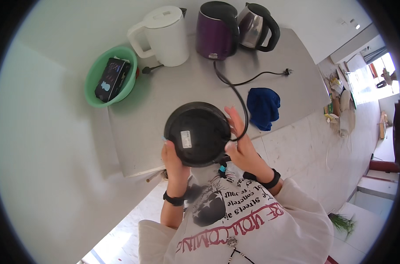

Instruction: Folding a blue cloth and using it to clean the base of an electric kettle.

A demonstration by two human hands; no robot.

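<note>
A round black kettle power base (203, 125) is held up in front of my chest, its underside with a small white label facing me. My left hand (175, 158) grips its left edge. On the opposite side, my right hand (241, 140) holds the rim beside the spot where the black power cord (245, 112) comes out. That cord loops up toward the kettles, bends back, and ends in a plug (288, 72) on the grey table (147, 132). A crumpled dark blue cloth (263, 107) lies to the right of my right hand.
At the back stand a white kettle (168, 39), a purple kettle (214, 34) and a steel kettle (251, 29). A green basin (89, 87) with a black package (110, 81) sits at the left edge. Another plug (147, 70) lies by the white kettle.
</note>
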